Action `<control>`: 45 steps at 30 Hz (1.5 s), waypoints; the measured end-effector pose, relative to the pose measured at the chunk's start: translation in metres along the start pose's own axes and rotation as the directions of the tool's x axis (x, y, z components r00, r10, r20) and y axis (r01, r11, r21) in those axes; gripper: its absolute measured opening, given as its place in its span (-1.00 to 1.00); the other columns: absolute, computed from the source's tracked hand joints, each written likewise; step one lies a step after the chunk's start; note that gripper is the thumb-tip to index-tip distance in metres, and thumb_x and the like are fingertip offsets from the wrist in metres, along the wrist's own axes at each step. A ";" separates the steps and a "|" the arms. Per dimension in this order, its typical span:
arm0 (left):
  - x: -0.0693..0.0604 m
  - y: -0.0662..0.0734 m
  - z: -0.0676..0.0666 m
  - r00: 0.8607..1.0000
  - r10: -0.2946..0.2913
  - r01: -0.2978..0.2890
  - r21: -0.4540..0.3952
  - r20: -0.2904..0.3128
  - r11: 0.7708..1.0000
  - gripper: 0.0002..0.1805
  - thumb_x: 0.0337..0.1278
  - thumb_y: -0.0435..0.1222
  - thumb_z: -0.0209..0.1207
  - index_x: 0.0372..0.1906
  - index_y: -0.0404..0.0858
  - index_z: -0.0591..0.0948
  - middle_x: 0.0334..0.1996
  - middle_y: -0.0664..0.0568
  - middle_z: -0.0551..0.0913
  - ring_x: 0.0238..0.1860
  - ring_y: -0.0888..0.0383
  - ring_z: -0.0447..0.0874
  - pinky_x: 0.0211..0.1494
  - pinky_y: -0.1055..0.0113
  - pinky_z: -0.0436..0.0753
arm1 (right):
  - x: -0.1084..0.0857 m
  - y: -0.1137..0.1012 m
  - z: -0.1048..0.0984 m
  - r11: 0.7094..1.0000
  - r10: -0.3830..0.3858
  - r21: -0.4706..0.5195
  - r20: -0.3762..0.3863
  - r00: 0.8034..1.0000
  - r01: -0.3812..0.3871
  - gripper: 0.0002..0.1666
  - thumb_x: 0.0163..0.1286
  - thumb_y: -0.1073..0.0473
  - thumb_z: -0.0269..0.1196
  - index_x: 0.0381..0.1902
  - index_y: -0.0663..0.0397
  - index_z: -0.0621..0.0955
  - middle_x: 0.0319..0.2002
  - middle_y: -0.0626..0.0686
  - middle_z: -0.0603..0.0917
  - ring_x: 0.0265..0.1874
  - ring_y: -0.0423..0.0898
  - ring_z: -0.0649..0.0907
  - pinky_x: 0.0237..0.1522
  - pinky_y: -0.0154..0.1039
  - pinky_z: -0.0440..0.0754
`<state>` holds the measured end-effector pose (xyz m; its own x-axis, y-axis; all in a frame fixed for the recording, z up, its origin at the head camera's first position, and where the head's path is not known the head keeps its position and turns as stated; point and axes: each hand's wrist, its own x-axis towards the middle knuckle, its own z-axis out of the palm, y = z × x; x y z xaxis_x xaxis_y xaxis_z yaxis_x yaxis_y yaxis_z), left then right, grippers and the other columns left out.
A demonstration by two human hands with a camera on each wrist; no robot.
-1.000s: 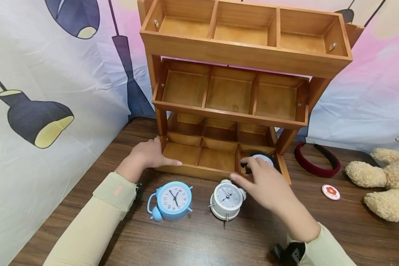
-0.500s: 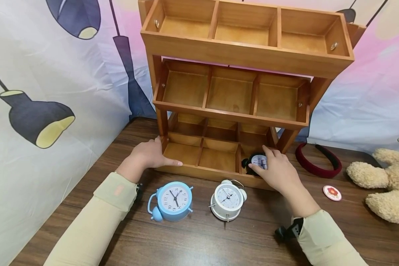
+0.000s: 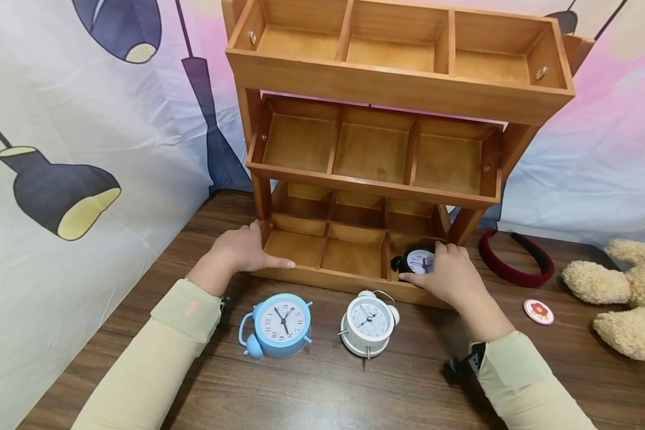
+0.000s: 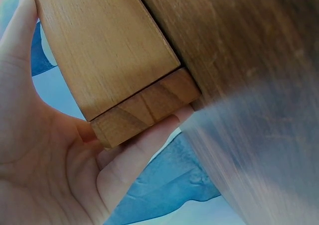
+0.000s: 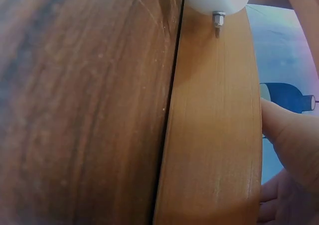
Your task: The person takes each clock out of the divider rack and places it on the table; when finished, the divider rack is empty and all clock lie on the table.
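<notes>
A wooden shelf [image 3: 322,276] with three tiers of compartments stands at the back. My left hand [image 3: 239,251] grips the left end of its lowest tray, thumb along the front rim; in the left wrist view the hand [image 4: 65,165] wraps round the wooden end [image 4: 144,108]. At the tray's right end my right hand [image 3: 454,275] grips the corner, its thumb by a black alarm clock [image 3: 420,261] in the right compartment. The right wrist view shows that hand [image 5: 294,145] behind the front board [image 5: 214,125]. Whether it touches the clock is unclear.
A blue alarm clock [image 3: 282,325] and a white alarm clock [image 3: 368,325] are on the table [image 3: 312,394] in front of the shelf. To the right are a dark red headband [image 3: 507,272], a round flower badge [image 3: 538,312] and a plush toy [image 3: 634,292].
The right hand has moved right, off the black clock's face, to the tray's right end, and its fingers have come down there. My left hand has stayed in place.
</notes>
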<state>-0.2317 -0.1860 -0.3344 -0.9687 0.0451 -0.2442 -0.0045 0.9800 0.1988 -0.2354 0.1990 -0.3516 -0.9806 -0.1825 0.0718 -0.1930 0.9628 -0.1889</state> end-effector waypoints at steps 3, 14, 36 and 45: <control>0.000 0.000 0.000 1.000 -0.001 0.001 0.001 -0.002 1.000 0.55 -0.28 0.59 0.13 0.47 -0.62 -0.02 0.41 -0.53 0.15 0.34 -0.45 0.27 0.28 -0.28 0.36 | 0.000 -0.001 -0.001 0.999 -0.001 -0.033 0.015 1.000 0.002 0.24 0.03 -0.44 0.39 0.08 0.72 0.40 -0.02 0.57 0.45 0.08 0.45 0.40 0.20 0.24 0.36; 0.000 0.000 0.001 1.000 0.001 -0.001 0.000 -0.005 1.000 0.53 -0.24 0.58 0.13 0.48 -0.62 -0.02 0.42 -0.52 0.15 0.33 -0.46 0.28 0.28 -0.28 0.36 | 0.006 -0.009 -0.007 0.993 0.021 -0.119 0.089 0.996 -0.011 0.19 0.05 -0.46 0.36 -0.04 0.72 0.47 -0.11 0.49 0.48 0.03 0.36 0.41 0.17 0.20 0.38; -0.001 -0.001 0.001 1.000 0.003 -0.003 -0.003 -0.005 1.000 0.53 -0.25 0.57 0.14 0.47 -0.62 -0.01 0.42 -0.52 0.16 0.33 -0.46 0.28 0.27 -0.27 0.37 | 0.007 -0.007 -0.006 0.999 0.047 -0.002 0.016 0.999 -0.047 0.18 0.09 -0.33 0.40 0.13 0.74 0.37 -0.03 0.57 0.42 0.01 0.43 0.46 0.15 0.27 0.43; -0.002 0.001 -0.001 1.000 0.009 -0.009 0.000 -0.008 1.000 0.52 -0.23 0.56 0.15 0.47 -0.63 -0.01 0.42 -0.52 0.15 0.34 -0.45 0.27 0.29 -0.25 0.37 | 0.008 -0.007 -0.016 0.991 0.119 0.063 0.018 0.993 -0.120 0.24 0.12 -0.35 0.38 0.25 0.70 0.28 0.06 0.58 0.33 -0.09 0.43 0.57 -0.02 0.28 0.56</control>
<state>-0.2300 -0.1853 -0.3327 -0.9705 0.0523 -0.2353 0.0041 0.9796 0.2007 -0.2413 0.1940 -0.3345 -0.9970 -0.0706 0.0310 -0.0762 0.9634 -0.2571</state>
